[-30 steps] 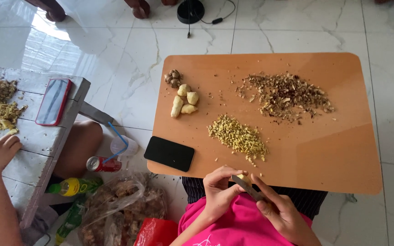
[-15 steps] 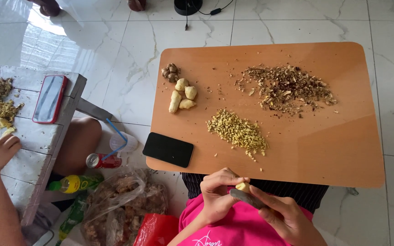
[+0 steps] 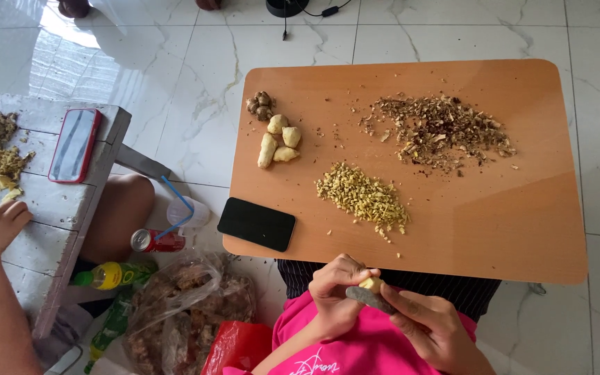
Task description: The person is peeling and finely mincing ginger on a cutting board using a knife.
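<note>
2 bare hands, a bright pink top with white print, dark striped bottoms.

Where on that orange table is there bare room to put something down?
The widest bare patch of the table is its right front part, below the brown peel heap and right of the yellow chopped pile. The top edge strip is bare too. It is crowded at the left: peeled ginger pieces, dark knobs, black phone.

On my tabletop (image 3: 522,229) I count four peeled ginger pieces (image 3: 279,142), two heaps of scraps (image 3: 439,132), one black phone (image 3: 256,223). Beside me: one red phone (image 3: 74,144), one can (image 3: 157,240), one bottle (image 3: 109,275).
</note>
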